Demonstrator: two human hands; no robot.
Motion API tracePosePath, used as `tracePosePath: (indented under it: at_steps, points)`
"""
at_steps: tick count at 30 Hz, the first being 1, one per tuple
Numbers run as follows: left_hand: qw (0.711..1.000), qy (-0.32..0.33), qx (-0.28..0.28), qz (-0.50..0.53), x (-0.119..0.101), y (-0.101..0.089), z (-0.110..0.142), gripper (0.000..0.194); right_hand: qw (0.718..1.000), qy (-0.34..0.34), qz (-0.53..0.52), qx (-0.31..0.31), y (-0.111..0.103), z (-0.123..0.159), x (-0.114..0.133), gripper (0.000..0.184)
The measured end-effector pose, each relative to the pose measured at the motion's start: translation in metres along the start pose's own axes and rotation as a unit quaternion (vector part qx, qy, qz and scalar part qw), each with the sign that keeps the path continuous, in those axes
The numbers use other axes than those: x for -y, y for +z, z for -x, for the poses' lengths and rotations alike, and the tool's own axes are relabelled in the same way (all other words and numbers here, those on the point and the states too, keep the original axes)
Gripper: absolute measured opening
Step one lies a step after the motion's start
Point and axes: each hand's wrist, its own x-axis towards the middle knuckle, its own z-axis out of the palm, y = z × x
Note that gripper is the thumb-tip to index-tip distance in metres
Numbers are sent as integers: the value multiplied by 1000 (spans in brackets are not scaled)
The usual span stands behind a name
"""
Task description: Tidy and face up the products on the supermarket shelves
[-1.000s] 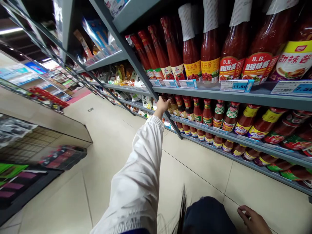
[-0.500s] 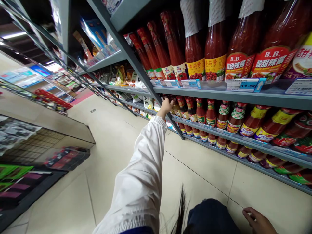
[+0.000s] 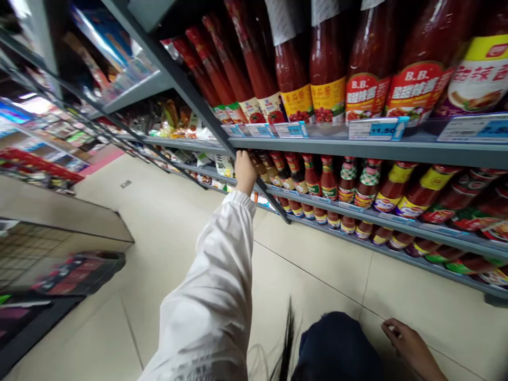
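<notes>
My left hand (image 3: pixel 245 172), in a white sleeve (image 3: pixel 214 264), reaches to the left end of the middle shelf, in front of the grey shelf upright (image 3: pixel 212 108). Its fingers curl away from me; their tips, and whatever they hold, are hidden. Just right of it stand sauce bottles with brownish contents (image 3: pixel 260 166), then dark-necked sauce bottles (image 3: pixel 296 172) and red sauce bottles (image 3: pixel 328 177). Low at the right, my right hand (image 3: pixel 408 341) hangs beside my dark-clothed knee (image 3: pixel 337 346), fingers loosely bent, a small gap between them, nothing visible in them.
Above, ketchup bottles (image 3: pixel 296 100) and large chilli sauce bottles (image 3: pixel 367 95) line the upper shelf, whose edge (image 3: pixel 333 147) carries price tags. Short jars (image 3: pixel 333 218) fill the bottom shelf. Pale floor tiles (image 3: pixel 178 211) lie below; a wire-mesh display (image 3: pixel 32 254) stands at left.
My left hand has moved left, from a dark bottle top to the shelf upright. The view has shifted, so the shelves sit further left. My right hand stays low beside my knee.
</notes>
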Motion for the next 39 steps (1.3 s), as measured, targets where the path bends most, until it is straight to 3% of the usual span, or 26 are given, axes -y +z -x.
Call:
tracePosePath:
  at_steps: [3,5,7,10,12,14,17,19,20,22,27,29,31,34,39]
  points:
    - [998,11,8,56,-11,5,32,53,998,-24,22,-58,-6,17,18,49]
    - [996,-41,31,72,-37,14,72,60,992,-40,32,-111,-20,31,29,43]
    - [978,-66,162,113,-80,22,131,57,978,-65,-9,-198,-44,42,35,45]
    - [916,17,317,244,-162,11,245,51,919,-81,-86,-375,-95,51,25,50]
    - [859,84,413,292,-218,-14,325,50,866,-72,-112,-482,-132,53,6,51]
    - [793,171,519,268,-266,-44,397,52,809,-55,-160,-562,-164,52,-20,55]
    - [729,272,605,171,-321,-78,476,50,728,-13,-223,-648,-194,49,-59,57]
    - [687,303,653,98,-344,-83,508,45,703,6,-225,-674,-204,47,-82,57]
    - [674,303,669,72,-350,-79,519,43,702,7,-219,-677,-209,47,-92,57]
    - [676,286,678,43,-352,-65,532,43,713,-8,-211,-669,-222,46,-107,55]
    - [766,296,570,9,-326,-19,537,46,772,-60,-161,-612,-274,32,-120,42]
    - [780,311,543,13,-319,-10,538,44,806,-65,-133,-574,-293,20,-118,33]
    - [772,314,552,22,-319,-8,540,43,831,-61,-100,-544,-304,10,-116,29]
    - [742,312,593,17,-324,-14,544,43,845,-49,-48,-531,-309,4,-112,33]
    - [661,391,640,-14,-327,-26,544,44,858,-34,-16,-513,-307,0,-104,36]
